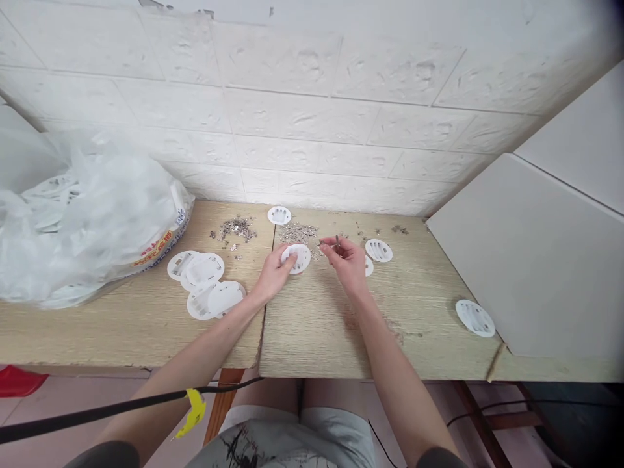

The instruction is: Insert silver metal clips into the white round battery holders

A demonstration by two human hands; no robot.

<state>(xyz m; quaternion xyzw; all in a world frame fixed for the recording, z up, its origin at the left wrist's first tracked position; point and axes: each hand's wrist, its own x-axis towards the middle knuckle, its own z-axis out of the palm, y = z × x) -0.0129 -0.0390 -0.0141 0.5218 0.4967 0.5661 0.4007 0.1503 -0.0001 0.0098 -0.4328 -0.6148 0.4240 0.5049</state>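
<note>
My left hand [275, 272] grips a round white plastic disc [303, 258] above the table, its thumb lying across the disc's face. To its right, my right hand [345, 261] pinches a small dark metal piece [322, 243] between thumb and fingertips, apart from the disc. Behind the hands lies a spread of small metal parts [298, 233]. A second pile of small parts [237, 227] is further left. One white disc [279, 215] rests near the wall, another [379, 250] lies right of my right hand, and one more is partly hidden behind that hand.
Several overlapping white discs [202, 271] lie on the left part of the wooden table [312, 325]. A large plastic bag [97, 214] with discs inside stands at the left. One disc [475, 318] sits by a pale panel [536, 260] on the right. A black cable [121, 408] crosses the lower left.
</note>
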